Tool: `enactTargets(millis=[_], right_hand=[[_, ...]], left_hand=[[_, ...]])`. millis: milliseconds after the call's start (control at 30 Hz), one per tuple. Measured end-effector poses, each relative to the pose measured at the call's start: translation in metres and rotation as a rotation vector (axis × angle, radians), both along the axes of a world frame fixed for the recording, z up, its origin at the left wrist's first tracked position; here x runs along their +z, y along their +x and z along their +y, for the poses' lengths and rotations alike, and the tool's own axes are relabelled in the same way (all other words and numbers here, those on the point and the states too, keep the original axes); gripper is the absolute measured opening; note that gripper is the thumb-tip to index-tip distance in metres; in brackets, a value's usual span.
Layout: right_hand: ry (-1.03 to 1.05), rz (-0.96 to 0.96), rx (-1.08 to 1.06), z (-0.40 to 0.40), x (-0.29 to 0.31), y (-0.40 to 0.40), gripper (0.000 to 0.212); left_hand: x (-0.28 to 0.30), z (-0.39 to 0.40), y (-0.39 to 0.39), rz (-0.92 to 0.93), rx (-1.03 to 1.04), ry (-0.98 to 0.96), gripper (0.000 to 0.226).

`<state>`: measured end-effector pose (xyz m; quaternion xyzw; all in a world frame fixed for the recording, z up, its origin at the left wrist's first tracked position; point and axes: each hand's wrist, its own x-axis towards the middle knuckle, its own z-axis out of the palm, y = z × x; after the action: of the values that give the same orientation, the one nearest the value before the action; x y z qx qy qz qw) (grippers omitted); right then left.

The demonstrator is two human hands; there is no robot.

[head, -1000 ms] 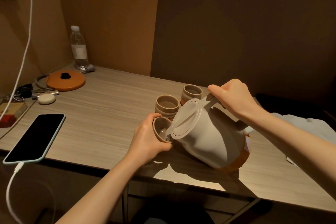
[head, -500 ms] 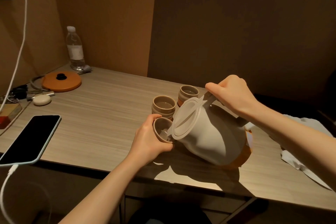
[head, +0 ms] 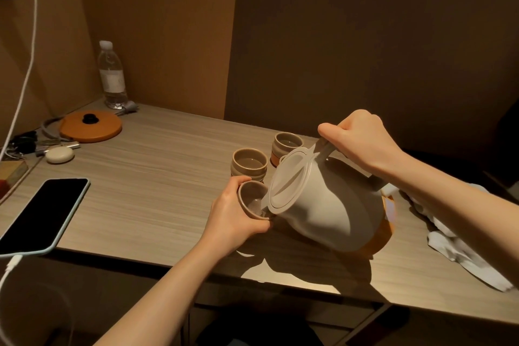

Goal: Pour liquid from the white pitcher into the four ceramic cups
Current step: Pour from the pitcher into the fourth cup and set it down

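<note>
The white pitcher [head: 328,205], with an orange base, is tilted steeply to the left over the table, its lid on. My right hand [head: 362,140] grips its handle at the top. The spout meets the rim of a ceramic cup [head: 251,198] that my left hand [head: 233,219] holds tilted toward it; a little liquid shows inside. Two more ceramic cups stand upright behind: one [head: 249,164] just beyond the held cup, another [head: 287,144] further back right, both with liquid in them. A fourth cup is not in sight.
A phone [head: 42,215] on a charging cable lies at the table's front left edge. An orange lid [head: 91,126], a water bottle [head: 111,76], a small white case [head: 59,154] and keys sit at the back left. A white cloth [head: 460,247] lies at the right.
The pitcher and the held cup have stayed pressed together with little movement; the view has shifted slightly, and the pitcher seems tipped a touch further.
</note>
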<state>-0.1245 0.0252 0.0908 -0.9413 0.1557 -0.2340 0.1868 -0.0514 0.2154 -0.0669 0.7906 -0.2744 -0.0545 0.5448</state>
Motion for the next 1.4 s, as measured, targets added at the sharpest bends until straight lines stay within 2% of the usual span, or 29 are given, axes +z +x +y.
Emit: enactTargets(millis=[733, 900, 1033, 1400], right_hand=[[-0.028, -0.006, -0.024, -0.002, 0.007, -0.005, 0.051], [-0.037, -0.003, -0.027, -0.008, 0.005, -0.005, 0.058], [-0.014, -0.011, -0.031, -0.011, 0.004, -0.009, 0.05], [-0.056, -0.022, -0.06, -0.014, 0.005, -0.017, 0.048]], left_hand=[[-0.008, -0.009, 0.002, 0.009, 0.005, -0.059, 0.087], [-0.01, -0.011, 0.001, 0.018, 0.003, -0.063, 0.086], [-0.01, -0.013, -0.001, 0.033, -0.002, -0.075, 0.083], [-0.01, -0.022, -0.007, 0.024, -0.022, -0.074, 0.084]])
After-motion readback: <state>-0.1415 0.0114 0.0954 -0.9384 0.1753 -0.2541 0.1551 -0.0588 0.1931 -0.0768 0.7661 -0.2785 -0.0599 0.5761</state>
